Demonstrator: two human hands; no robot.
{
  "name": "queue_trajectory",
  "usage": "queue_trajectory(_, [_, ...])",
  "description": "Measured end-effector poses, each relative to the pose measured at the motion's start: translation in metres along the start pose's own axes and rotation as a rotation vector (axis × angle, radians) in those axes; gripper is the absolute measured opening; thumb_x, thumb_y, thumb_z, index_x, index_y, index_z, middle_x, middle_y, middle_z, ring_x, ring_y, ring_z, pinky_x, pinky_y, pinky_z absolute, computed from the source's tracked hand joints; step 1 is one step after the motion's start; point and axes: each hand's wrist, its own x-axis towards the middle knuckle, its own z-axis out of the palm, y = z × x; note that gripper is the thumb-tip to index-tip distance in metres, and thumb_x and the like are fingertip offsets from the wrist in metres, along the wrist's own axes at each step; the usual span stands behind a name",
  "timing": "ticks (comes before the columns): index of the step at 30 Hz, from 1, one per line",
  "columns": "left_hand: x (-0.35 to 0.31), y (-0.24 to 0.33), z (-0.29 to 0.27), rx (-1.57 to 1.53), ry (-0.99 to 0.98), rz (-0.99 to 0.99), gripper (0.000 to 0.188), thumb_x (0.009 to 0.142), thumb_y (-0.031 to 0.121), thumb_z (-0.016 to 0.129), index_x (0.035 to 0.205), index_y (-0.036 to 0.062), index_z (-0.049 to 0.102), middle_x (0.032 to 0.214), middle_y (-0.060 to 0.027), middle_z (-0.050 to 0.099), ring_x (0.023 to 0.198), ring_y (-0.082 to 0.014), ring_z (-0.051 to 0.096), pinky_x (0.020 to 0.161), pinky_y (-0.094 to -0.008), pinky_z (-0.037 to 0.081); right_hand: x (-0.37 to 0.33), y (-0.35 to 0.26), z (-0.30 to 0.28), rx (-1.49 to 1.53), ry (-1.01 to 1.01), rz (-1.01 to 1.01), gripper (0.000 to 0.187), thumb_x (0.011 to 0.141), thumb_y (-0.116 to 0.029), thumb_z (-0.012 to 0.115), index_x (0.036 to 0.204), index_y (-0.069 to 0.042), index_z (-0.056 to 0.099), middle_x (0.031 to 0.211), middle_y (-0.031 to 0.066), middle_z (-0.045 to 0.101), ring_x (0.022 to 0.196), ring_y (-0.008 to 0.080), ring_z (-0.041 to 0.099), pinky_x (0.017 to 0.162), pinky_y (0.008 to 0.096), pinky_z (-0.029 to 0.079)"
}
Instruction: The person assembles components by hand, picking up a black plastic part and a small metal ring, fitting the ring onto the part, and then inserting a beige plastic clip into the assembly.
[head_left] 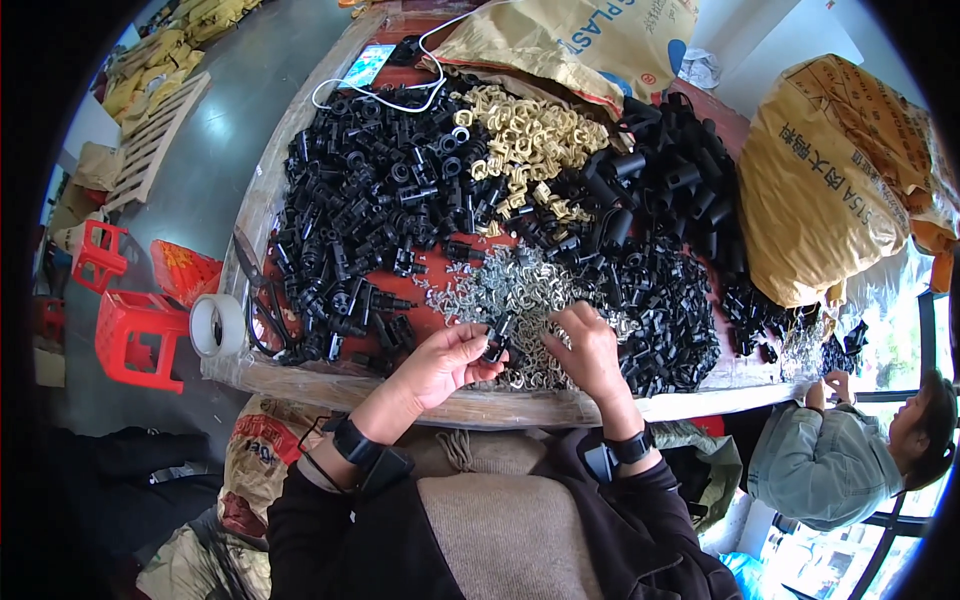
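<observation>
My left hand point(447, 368) is closed around a small black plastic fitting point(499, 335), pinched between thumb and fingers above the table's near edge. To its right, my right hand point(592, 355) hovers over a heap of small silvery metal clips point(520, 285). Its fingers are bent, the thumb stands apart from them, and nothing shows in the hand. Left of the clips lies a large pile of black plastic fittings point(350, 190). Small black pieces point(665, 320) are heaped beside my right hand. Cream-coloured clamp-like parts point(530, 135) form a mound farther back.
Black tubes point(690, 165) lie at the back right, near a large yellow-brown sack point(830, 180). Scissors point(262, 295) and a tape roll point(217, 325) are at the left edge, with a red stool point(140, 335) beyond. A co-worker point(840, 455) works at the right.
</observation>
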Motion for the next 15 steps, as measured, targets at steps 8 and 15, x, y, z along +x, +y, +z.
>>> queue_trajectory(8, [0.006, -0.001, 0.000, -0.037, 0.018, -0.032, 0.014, 0.083, 0.014, 0.049, 0.094, 0.0047, 0.050, 0.091, -0.0134, 0.057, 0.078, -0.0206, 0.058, 0.068, -0.0272, 0.049, -0.007, 0.019, 0.019, -0.253, -0.065, 0.041, 0.009, 0.068, -0.011, 0.058, 0.071, -0.007, 0.050, 0.069, 0.0073, 0.047, 0.063, 0.0256, 0.052, 0.052, 0.0343, 0.042])
queue_trajectory(15, [-0.001, -0.009, -0.003, -0.073, 0.055, -0.007, 0.013, 0.083, 0.013, 0.049, 0.093, 0.0056, 0.051, 0.091, -0.0164, 0.056, 0.078, -0.0240, 0.058, 0.068, -0.0286, 0.049, -0.010, 0.011, 0.012, -0.191, -0.065, -0.006, 0.008, 0.069, -0.010, 0.057, 0.071, -0.006, 0.051, 0.068, 0.0083, 0.048, 0.059, 0.0267, 0.052, 0.051, 0.0350, 0.042])
